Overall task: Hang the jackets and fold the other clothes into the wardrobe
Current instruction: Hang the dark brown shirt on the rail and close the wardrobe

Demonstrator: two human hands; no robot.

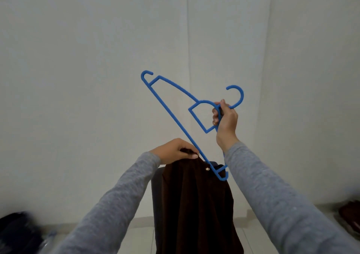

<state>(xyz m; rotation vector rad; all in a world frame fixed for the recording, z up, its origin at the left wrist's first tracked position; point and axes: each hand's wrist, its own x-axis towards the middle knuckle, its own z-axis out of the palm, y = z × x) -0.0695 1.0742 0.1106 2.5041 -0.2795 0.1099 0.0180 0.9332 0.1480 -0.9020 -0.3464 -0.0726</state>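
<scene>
A blue plastic hanger [176, 117] is held up tilted in front of a white wall, its hook pointing up to the right. My right hand [226, 120] grips the hanger at its neck, just below the hook. The hanger's lower end sits inside the top of a dark brown jacket [194, 205] that hangs down in the middle of the view. My left hand [175, 151] pinches the top edge of the jacket beside the hanger's bar. A small metal button shows near the jacket's top.
A white wall [97, 58] fills most of the view, with a vertical seam at centre and a corner on the right. A dark garment [17, 232] lies at lower left, and a reddish-brown pile [350, 214] at the lower right edge.
</scene>
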